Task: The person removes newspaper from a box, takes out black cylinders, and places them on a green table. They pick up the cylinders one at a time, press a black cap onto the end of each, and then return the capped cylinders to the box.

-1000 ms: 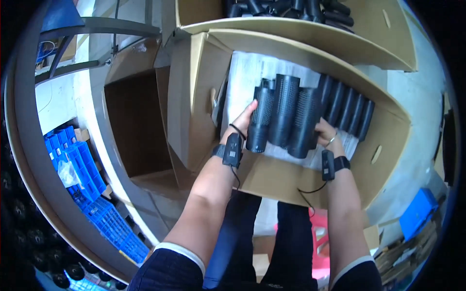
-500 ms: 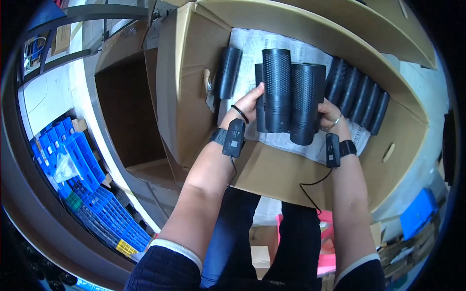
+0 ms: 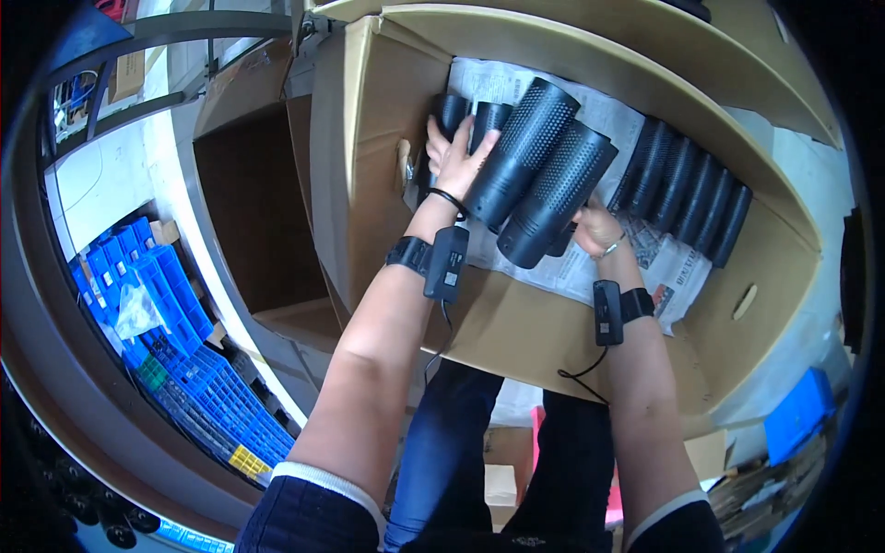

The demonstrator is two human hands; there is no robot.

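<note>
Black perforated tubes are in a large cardboard box (image 3: 479, 313) lined with printed paper (image 3: 590, 101). Two tilted tubes, an upper one (image 3: 525, 147) and a lower one (image 3: 562, 189), stand out in front, leaning up to the right. My right hand (image 3: 597, 229) is closed at their right side, its fingertips hidden behind them. At the left, my left hand (image 3: 454, 164) has its thumb and fingers about a smaller-looking tube (image 3: 491, 118). Its outer fingers reach across another tube (image 3: 450, 109) by the left wall.
A row of several black tubes (image 3: 682, 184) lies along the box's right side. Left of the box stands another open cardboard box (image 3: 249, 221). Blue plastic crates (image 3: 207, 387) are at the far left. A blue panel (image 3: 798, 415) is at the lower right.
The tubes in my hands have tilted and shifted left. My left hand has moved left to the tube by the wall, one tube now apart from the bunch. My right hand moved left and down.
</note>
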